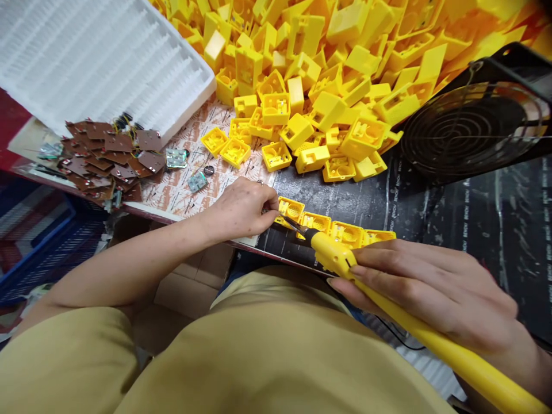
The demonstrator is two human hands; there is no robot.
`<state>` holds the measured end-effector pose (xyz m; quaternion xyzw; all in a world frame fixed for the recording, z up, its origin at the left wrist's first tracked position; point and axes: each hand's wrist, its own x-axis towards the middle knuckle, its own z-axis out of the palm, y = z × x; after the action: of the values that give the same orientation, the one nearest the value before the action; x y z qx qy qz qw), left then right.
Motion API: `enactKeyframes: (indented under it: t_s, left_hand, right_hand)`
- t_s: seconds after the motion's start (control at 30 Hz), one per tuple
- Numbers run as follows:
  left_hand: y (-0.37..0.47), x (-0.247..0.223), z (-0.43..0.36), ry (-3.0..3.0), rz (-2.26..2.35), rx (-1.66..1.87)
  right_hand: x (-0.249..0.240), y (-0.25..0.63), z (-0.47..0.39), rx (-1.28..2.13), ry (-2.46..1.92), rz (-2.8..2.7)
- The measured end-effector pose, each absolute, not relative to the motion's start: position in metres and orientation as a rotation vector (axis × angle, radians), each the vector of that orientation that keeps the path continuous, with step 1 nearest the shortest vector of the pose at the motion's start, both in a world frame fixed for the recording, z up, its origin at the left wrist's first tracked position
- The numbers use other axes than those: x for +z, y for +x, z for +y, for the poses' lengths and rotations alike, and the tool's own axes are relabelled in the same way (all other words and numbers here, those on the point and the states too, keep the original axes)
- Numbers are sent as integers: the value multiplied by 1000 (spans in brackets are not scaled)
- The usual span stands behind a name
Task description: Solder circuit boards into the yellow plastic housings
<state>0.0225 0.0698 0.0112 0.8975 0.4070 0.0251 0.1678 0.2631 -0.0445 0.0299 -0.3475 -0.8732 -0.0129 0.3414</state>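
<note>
My right hand (414, 282) is wrapped round a yellow hot-glue-gun-like tool (334, 253) with a dark collar and a thin metal tip. The tip points left into the leftmost yellow housing (291, 208) of a row at the table's front edge. My left hand (245, 207) is pinched at that housing's left side; what its fingertips hold is too small to make out. More open yellow housings (347, 233) continue the row to the right, the last partly hidden by my right hand.
Loose yellow housings (276, 109) are heaped across the back. Brown circuit boards (118, 142) and a white foam tray (107, 63) lie at the left, near small green boards (197, 182). A black fan (466, 132) stands at the right. A blue crate (38, 247) sits below left.
</note>
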Motion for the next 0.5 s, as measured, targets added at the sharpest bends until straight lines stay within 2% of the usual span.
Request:
enactKeyframes:
  t_s: [0.17,0.33,0.5]
  left_hand:
    - [25,15,72,2549,1168,-11]
    - [27,18,73,2545,1170,-68]
    - [27,17,73,2560,1173,-54]
  right_hand:
    - [34,269,-48,49,-952,-2249]
    - [27,283,-62,187,-1217,-2144]
    - [15,288,-61,205,-1185,-1996]
